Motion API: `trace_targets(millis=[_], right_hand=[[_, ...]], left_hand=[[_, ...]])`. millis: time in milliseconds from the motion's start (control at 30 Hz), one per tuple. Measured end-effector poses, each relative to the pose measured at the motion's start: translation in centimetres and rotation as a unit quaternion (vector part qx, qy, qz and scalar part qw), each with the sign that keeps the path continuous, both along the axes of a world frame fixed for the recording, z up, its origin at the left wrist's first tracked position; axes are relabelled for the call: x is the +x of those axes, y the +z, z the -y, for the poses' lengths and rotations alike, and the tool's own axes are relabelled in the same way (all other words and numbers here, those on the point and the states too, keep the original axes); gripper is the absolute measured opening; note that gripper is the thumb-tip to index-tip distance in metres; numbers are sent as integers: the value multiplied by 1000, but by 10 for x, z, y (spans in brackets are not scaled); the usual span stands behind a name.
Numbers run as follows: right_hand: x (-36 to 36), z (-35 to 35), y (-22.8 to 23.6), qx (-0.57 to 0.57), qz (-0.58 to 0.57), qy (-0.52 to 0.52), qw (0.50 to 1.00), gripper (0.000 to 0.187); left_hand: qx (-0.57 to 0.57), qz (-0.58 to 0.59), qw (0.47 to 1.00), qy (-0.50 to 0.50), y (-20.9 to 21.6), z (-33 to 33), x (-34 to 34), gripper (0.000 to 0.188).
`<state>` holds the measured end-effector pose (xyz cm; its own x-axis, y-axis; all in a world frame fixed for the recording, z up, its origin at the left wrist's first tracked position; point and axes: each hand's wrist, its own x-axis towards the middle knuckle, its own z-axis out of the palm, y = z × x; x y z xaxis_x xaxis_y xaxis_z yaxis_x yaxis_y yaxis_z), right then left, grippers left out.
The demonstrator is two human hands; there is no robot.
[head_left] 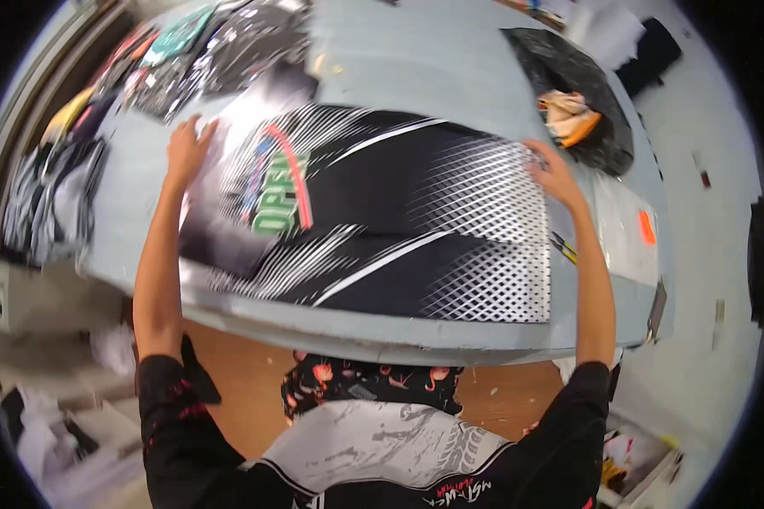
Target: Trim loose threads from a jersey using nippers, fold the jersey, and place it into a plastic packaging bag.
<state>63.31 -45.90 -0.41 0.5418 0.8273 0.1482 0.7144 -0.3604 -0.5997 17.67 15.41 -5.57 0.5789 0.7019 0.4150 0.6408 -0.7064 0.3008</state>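
Note:
A large black-and-white printed fabric panel (399, 220) with a mesh-like pattern and green and red lettering lies flat on a pale grey table (416, 68). My left hand (187, 146) rests with fingers spread on the panel's far left corner. At the far right corner, my right hand (553, 174) presses on the fabric's edge, fingers flat. Both arms reach across the table from the near edge. The picture is blurred.
More printed fabric pieces (212, 51) lie at the table's far left. Stacks of dark cloth (51, 195) sit left of the table. A black bag (569, 93) holding orange and white scraps (569, 114) lies at the far right. An orange tag (647, 226) sits on a clear sheet.

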Motion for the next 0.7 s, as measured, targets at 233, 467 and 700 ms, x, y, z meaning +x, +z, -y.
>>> trace_targets(millis=[233, 467, 700], right_hand=[[25, -40, 9, -105, 20, -75, 991, 26], [17, -8, 28, 9, 86, -19, 996, 14], [-46, 20, 48, 17, 105, -21, 994, 17]], left_hand=[[-9, -90, 995, -38, 8, -50, 52, 47], [-226, 163, 947, -158, 42, -25, 43, 30], [-273, 237, 909, -207, 67, 17, -28, 19]])
